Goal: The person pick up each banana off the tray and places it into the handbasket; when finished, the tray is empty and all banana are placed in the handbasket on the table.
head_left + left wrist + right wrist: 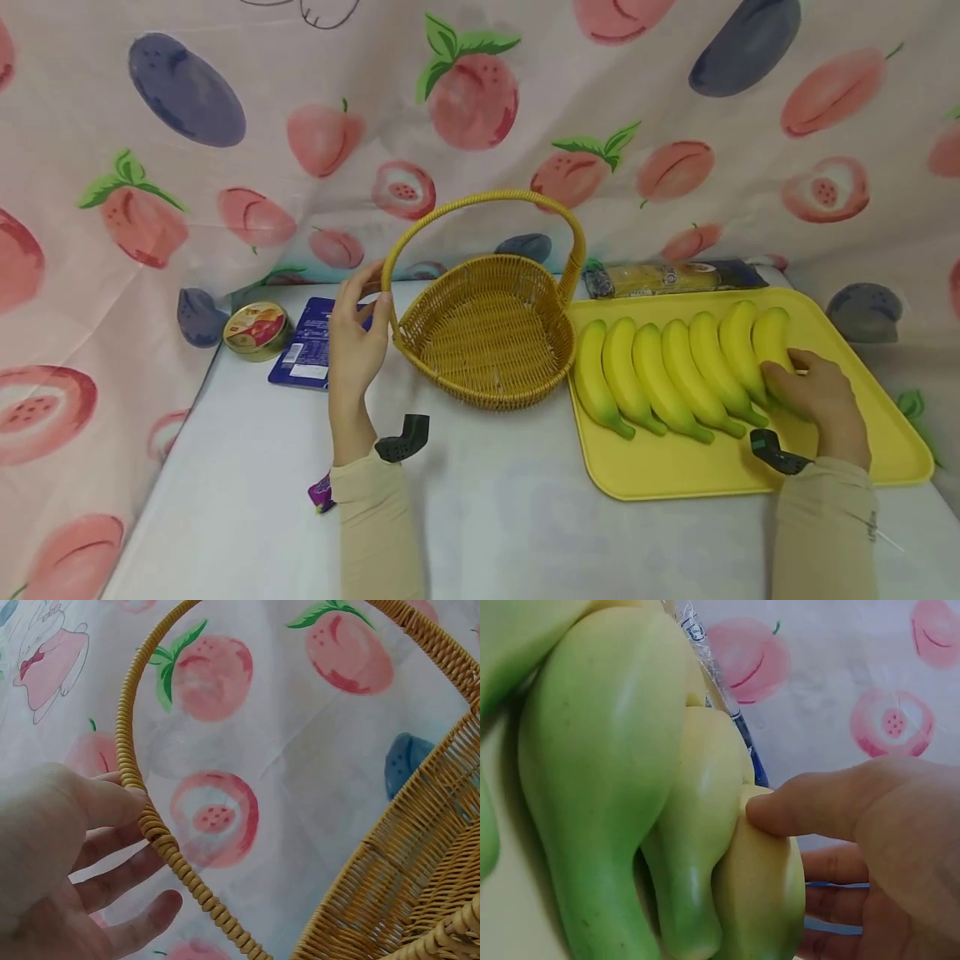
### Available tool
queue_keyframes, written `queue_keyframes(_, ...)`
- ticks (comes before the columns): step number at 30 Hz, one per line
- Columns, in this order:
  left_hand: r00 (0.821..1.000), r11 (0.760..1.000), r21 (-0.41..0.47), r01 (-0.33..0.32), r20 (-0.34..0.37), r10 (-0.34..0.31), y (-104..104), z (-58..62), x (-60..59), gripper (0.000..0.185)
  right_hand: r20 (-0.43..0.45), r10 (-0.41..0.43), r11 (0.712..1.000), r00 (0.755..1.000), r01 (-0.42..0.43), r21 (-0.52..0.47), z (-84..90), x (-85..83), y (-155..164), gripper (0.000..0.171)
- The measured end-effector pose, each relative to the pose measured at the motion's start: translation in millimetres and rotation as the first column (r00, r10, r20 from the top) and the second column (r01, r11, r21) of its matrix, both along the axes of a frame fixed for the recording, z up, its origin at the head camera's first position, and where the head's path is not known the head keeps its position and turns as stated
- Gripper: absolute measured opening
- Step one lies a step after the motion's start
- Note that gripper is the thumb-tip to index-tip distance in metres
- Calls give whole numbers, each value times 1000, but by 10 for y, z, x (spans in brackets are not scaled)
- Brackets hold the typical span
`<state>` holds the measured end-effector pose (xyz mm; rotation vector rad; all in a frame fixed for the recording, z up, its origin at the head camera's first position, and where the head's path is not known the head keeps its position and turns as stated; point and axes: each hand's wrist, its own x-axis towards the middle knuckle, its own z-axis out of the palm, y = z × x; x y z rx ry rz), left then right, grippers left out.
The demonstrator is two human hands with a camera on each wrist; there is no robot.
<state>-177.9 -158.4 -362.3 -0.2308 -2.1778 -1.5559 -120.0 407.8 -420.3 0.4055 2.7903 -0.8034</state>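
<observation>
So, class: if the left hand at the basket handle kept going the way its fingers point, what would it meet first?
Probably the fruit-print cloth behind; the left hand already touches the basket handle. Depth is unclear.

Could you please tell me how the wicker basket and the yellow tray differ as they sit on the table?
The wicker basket is woven, deep and has an arched handle; the yellow tray is smooth, shallow and has none. The basket is empty, while the tray carries a row of bananas. The left hand holds the basket's handle; the right hand grips a banana on the tray. Both are yellowish.
</observation>
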Motion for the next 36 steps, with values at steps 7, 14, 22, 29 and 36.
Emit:
queue_keyframes(7, 1000, 1000, 7, 11, 25, -12, 21, 88, 52, 42, -42, -39, 998, 998, 36, -58, 117, 37, -93, 78)
queue_keyframes(14, 1000, 999, -25, 20, 22, -19, 101, 284, 136, 42, -70, -52, 989, 996, 42, -142, 238, 23, -322, 75)
queue_keyframes(22, 999, 1000, -1, 15, 40, -15, 112, 293, 187, 39, -123, 91, 985, 988, -108, -137, 333, -56, -557, 73)
queue_keyframes(29, 990, 998, 36, 49, 128, -53, 107, 289, 196, 39, -106, 171, 974, 979, -184, -129, 384, -61, -746, 76)
queue_keyframes(36, 984, 996, 28, 83, 158, -86, 77, 166, 108, 40, -145, 269, 951, 952, -287, -118, 479, -33, -965, 76)
